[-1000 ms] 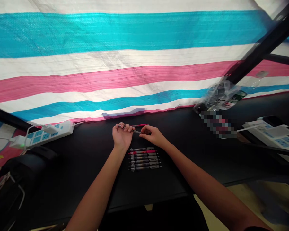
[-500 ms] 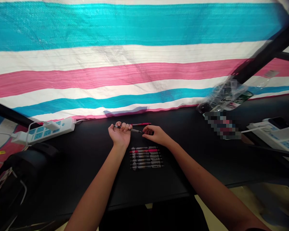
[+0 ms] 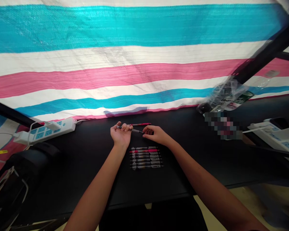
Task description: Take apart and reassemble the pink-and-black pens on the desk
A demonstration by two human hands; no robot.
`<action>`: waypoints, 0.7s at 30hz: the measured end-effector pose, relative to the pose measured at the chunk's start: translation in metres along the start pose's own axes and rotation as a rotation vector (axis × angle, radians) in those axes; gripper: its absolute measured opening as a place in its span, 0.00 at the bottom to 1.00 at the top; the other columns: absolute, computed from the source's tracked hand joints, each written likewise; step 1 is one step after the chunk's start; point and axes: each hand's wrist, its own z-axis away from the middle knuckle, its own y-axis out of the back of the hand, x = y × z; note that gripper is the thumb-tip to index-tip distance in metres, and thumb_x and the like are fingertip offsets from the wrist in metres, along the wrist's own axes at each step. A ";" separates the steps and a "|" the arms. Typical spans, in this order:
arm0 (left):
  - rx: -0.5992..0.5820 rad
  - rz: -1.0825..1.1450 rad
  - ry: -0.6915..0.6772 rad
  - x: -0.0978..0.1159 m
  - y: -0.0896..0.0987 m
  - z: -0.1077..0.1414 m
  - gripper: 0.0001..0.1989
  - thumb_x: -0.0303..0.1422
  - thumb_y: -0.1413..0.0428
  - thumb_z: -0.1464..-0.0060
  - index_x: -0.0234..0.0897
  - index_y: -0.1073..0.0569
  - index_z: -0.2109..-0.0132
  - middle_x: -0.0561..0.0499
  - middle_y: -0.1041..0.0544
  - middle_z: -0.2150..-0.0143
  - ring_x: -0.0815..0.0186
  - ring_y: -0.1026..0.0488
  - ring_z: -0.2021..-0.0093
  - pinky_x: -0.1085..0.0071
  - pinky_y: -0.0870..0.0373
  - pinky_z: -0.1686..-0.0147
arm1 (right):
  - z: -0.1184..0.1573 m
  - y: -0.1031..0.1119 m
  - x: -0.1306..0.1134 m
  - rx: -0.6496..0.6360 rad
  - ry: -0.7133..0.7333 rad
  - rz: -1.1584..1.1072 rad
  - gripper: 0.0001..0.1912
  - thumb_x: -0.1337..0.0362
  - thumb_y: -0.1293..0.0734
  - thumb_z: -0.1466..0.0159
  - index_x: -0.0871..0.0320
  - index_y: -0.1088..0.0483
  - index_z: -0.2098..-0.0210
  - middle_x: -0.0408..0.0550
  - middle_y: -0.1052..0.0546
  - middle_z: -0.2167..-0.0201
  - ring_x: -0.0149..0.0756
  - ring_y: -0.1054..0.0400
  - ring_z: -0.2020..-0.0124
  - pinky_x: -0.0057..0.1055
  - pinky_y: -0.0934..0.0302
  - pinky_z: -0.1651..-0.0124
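A dark pen (image 3: 136,131) lies across the curled fingers of my left hand (image 3: 121,134), which is turned palm up. Its tip points right, toward my right hand (image 3: 155,134). The fingers of my right hand are curled together beside that tip; whether they touch it or hold something small I cannot make out. Behind both hands, a red pen (image 3: 143,124) rests on the black table (image 3: 86,166). Nearer to me, several clear and dark pens (image 3: 146,159) lie side by side in a row, with a red pen (image 3: 144,150) among them.
A white power strip (image 3: 68,125) with plugs is at the left, near a dark bag-like object (image 3: 36,160). At the right are a clear plastic bag (image 3: 227,93), a blurred-out item (image 3: 223,125) and another power strip (image 3: 274,131). A striped sheet (image 3: 144,73) hangs behind the table.
The fingers of my left hand have shifted slightly around the pen, and the hand is a little more to the right. My right hand has hardly moved.
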 end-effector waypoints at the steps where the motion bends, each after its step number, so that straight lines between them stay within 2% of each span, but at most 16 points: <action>1: 0.012 -0.007 -0.004 -0.001 0.000 0.000 0.16 0.37 0.59 0.37 0.37 0.32 0.68 0.57 0.48 0.80 0.68 0.46 0.80 0.67 0.37 0.70 | 0.000 0.000 0.000 -0.002 0.000 0.001 0.12 0.59 0.28 0.43 0.59 0.25 0.63 0.45 0.24 0.71 0.34 0.31 0.69 0.32 0.35 0.64; 4: 0.021 -0.025 0.002 -0.002 0.000 0.001 0.19 0.40 0.60 0.35 0.36 0.31 0.66 0.57 0.47 0.80 0.68 0.45 0.80 0.66 0.36 0.69 | 0.000 0.000 0.000 -0.006 0.003 0.002 0.11 0.58 0.28 0.42 0.59 0.25 0.63 0.45 0.24 0.71 0.34 0.31 0.69 0.32 0.35 0.64; 9: 0.036 -0.022 0.019 -0.001 0.000 0.000 0.16 0.36 0.59 0.36 0.37 0.31 0.67 0.57 0.47 0.79 0.69 0.44 0.79 0.66 0.36 0.68 | 0.000 -0.001 0.002 0.001 0.014 0.011 0.11 0.58 0.28 0.42 0.58 0.25 0.63 0.45 0.24 0.71 0.35 0.31 0.70 0.32 0.35 0.64; 13: 0.057 -0.021 0.000 0.000 0.000 0.000 0.17 0.37 0.59 0.36 0.37 0.32 0.68 0.57 0.48 0.79 0.68 0.44 0.79 0.66 0.36 0.68 | 0.000 -0.001 0.002 0.008 0.017 0.009 0.11 0.58 0.28 0.42 0.58 0.25 0.64 0.45 0.24 0.71 0.35 0.30 0.69 0.33 0.34 0.64; 17: 0.064 -0.011 0.006 0.000 0.000 -0.001 0.15 0.35 0.59 0.37 0.37 0.33 0.67 0.58 0.48 0.79 0.68 0.45 0.80 0.66 0.36 0.67 | 0.000 -0.001 0.001 0.001 0.014 0.005 0.11 0.58 0.28 0.42 0.58 0.25 0.63 0.45 0.24 0.71 0.35 0.30 0.69 0.33 0.34 0.63; 21: 0.078 0.007 -0.020 0.002 -0.001 -0.001 0.17 0.39 0.61 0.36 0.37 0.33 0.67 0.58 0.49 0.80 0.68 0.46 0.80 0.66 0.37 0.68 | 0.001 0.000 0.000 -0.003 0.018 0.015 0.11 0.58 0.28 0.42 0.58 0.25 0.62 0.45 0.23 0.70 0.35 0.30 0.68 0.32 0.34 0.63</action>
